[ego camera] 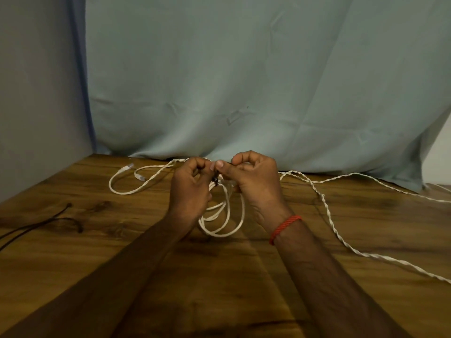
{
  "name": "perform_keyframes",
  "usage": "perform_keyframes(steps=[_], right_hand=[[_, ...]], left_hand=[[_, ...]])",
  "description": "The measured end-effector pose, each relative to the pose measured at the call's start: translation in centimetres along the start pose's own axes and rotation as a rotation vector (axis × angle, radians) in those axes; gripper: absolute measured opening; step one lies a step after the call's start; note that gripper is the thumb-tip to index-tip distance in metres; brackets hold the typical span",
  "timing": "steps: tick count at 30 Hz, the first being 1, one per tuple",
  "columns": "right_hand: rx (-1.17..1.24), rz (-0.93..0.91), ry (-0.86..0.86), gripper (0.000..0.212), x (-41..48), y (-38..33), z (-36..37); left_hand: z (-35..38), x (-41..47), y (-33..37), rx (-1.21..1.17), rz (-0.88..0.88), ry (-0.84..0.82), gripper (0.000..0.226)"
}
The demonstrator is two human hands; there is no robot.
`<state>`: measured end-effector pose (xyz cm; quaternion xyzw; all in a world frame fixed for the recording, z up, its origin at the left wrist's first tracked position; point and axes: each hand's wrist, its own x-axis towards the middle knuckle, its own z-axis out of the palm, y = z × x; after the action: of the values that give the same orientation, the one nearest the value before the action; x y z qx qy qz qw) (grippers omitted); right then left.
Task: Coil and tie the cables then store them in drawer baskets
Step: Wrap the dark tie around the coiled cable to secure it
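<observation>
A: so what's gripped there?

B: a dark tie (pixel 215 180) is pinched by the curled fingers of the left hand (pixel 192 189) and the right hand (pixel 253 184), at the top of a white cable coil (pixel 227 215) that's dangled onto the table (pixel 219 276). twisted white cable (pixel 327 208) is sprawled to the right, black cable (pixel 36 225) is seen far left.

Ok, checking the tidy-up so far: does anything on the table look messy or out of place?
Yes: the twisted white cord sprawls uncoiled across the right of the table and runs out of view. A black cord lies loose at the left edge too.
</observation>
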<state>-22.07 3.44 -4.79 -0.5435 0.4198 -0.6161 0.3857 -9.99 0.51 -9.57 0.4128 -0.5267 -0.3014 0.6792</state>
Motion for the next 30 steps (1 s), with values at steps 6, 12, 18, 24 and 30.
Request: perform_keyframes(steps=[6,12,18,24,30], right_hand=[[-0.007,-0.005,0.04,0.016,0.0,0.3,0.1],[-0.086,-0.017,-0.013,0.03,0.4,1.0,0.4],[-0.123,-0.044,-0.008,0.033,0.7,1.3,0.0],[-0.079,-0.022,-0.038,0.013,0.9,1.1,-0.4],[-0.221,-0.058,-0.109,0.009,1.1,0.3,-0.7]], left_hand=[[0.0,0.0,-0.2,-0.02,0.01,0.009,0.01],[-0.2,0.0,0.0,-0.036,0.022,0.013,0.007],[-0.2,-0.3,0.6,-0.046,0.098,-0.016,0.009],[-0.5,-0.1,0.6,-0.082,0.093,-0.026,0.003],[-0.9,0.3,0.4,-0.101,0.059,-0.015,0.011]])
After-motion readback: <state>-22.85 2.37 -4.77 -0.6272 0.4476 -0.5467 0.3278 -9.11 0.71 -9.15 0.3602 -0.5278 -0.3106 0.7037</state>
